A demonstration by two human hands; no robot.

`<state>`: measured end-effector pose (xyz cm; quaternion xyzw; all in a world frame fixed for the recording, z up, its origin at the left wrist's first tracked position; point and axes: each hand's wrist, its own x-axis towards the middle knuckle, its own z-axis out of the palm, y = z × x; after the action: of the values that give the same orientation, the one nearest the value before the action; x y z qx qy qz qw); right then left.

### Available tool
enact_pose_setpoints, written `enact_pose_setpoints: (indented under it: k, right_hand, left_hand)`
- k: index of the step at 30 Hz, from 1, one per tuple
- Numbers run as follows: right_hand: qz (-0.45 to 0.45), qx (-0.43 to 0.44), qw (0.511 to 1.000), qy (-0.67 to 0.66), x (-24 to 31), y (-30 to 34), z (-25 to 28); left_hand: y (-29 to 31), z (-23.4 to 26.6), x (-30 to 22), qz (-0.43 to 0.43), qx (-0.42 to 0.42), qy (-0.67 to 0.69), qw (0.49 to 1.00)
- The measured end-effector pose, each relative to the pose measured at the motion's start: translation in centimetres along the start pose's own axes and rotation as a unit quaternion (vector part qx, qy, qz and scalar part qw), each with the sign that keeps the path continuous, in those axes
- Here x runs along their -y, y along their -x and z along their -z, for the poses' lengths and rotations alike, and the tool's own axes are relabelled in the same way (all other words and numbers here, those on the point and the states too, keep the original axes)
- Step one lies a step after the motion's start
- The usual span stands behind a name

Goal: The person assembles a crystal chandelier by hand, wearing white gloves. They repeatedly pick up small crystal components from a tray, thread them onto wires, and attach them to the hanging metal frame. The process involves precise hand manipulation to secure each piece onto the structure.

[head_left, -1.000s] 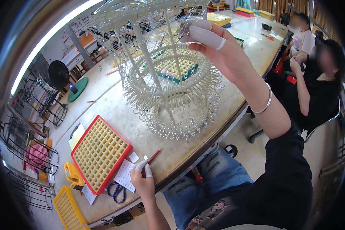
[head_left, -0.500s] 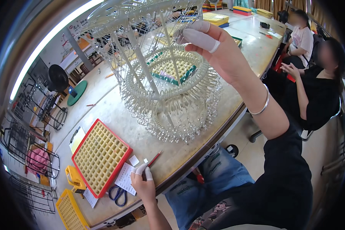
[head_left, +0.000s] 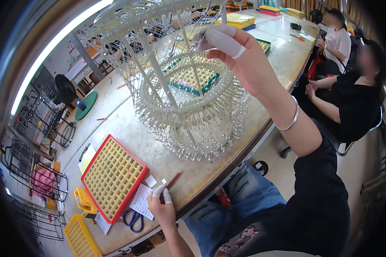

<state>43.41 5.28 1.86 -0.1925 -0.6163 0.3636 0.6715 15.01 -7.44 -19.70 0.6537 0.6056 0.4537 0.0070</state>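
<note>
My right hand (head_left: 240, 53) is raised at the upper right of a tall white tiered rack (head_left: 193, 103), hung all round with hooks and clear, shiny loops. White finger cots cover its thumb and a finger, which are pinched together at the rack's upper strands. Whatever lies between those fingertips is too small to make out. My left hand (head_left: 162, 210) is low by the table's front edge, with cots on its fingertips. Its thumb and finger curl together beside a red pencil (head_left: 174, 178) and a printed paper slip (head_left: 142, 200); anything pinched there is hidden.
A red-rimmed tray of small square cells (head_left: 114, 176) lies left of the rack. Near it are dark-handled scissors (head_left: 134, 220), a yellow tape dispenser (head_left: 85, 202) and a yellow tray (head_left: 81, 236). Behind the rack lies a green-rimmed tray (head_left: 201, 91). Two people sit at right.
Both my hands keep nearly the same places and pinched shape. At right, the nearer seated person's raised hands have come down to the lap.
</note>
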Motion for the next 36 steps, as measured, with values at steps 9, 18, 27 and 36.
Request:
enact_pose_setpoints:
  k: [9, 18, 27, 36]
  right_hand:
    - [0.046, -0.131, 0.989, -0.053, 0.1, 0.1, 0.8]
    - [0.047, -0.093, 0.994, 0.027, 1.2, 0.3, -0.2]
    - [0.123, -0.18, 0.975, -0.035, 1.6, 0.0, 0.0]
    - [0.044, -0.116, 0.991, -0.04, 1.6, 0.6, -0.6]
  left_hand:
    - [-0.1, -0.2, -0.3, 0.005, -0.002, 0.004, 1.0]
    - [0.0, -0.3, -0.1, 0.002, 0.005, 0.001, 1.0]
    - [0.1, -0.2, -0.2, 0.0, 0.002, -0.003, 1.0]
    - [0.2, -0.2, -0.1, 0.005, -0.004, -0.006, 1.0]
